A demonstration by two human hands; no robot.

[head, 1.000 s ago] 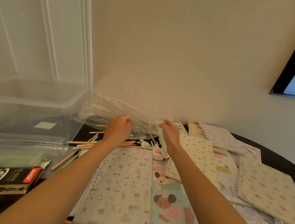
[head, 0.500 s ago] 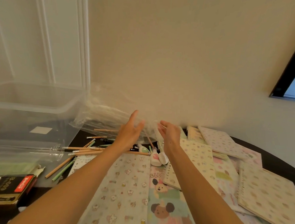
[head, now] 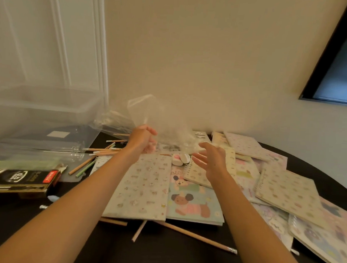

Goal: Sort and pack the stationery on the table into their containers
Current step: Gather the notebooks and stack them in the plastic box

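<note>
Stationery (head: 193,201) is sitting all over the dark worktop (head: 173,254). Patterned notebooks (head: 142,185) are overlapping in the middle and off to the right, wooden pencils (head: 104,152) are lying loose by the clear storage bin (head: 44,109) on the left, and a black pen box (head: 21,179) is lying near the left edge. Left hand (head: 142,139) is gripping a clear plastic bag (head: 159,118), holding it up over the far notebooks. Right hand (head: 212,162) is hovering just beside the bag's lower edge, fingers spread wide and holding nothing. Can't tell if it's touching the plastic.
</note>
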